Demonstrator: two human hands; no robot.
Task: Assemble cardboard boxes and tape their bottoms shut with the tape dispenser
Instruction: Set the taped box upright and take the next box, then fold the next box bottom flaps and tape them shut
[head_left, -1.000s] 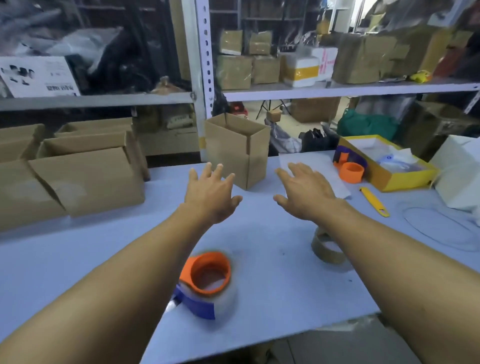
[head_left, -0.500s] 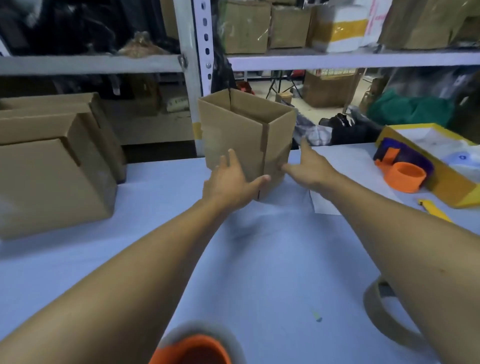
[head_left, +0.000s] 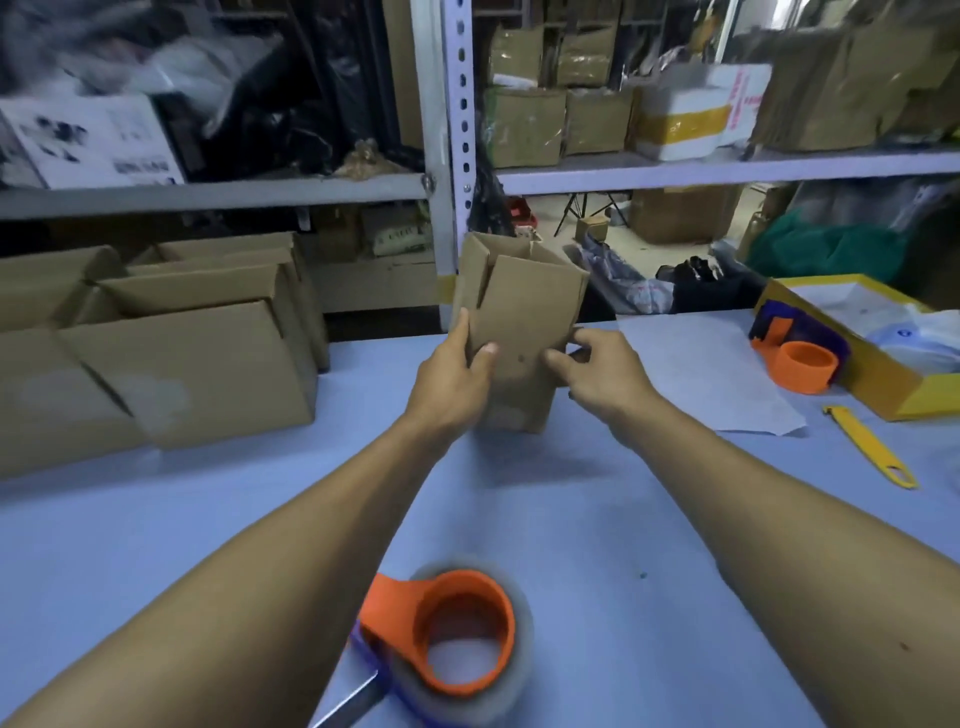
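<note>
I held the small cardboard box (head_left: 519, 332) at the middle of the pale blue table (head_left: 597, 519), my left hand (head_left: 449, 387) gripping its left edge, my right hand (head_left: 605, 376) pinching its right side. The tape dispenser (head_left: 452, 644) lay nearest me. Finished boxes (head_left: 171, 358) sat left, below cluttered metal shelving (head_left: 727, 169).

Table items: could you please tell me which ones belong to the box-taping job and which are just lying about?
In the job:
- small box, gripped by the left hand and right hand
- near tape dispenser
- open boxes on the left

Lying about:
- second dispenser
- yellow tray
- yellow cutter
- paper sheet
</note>
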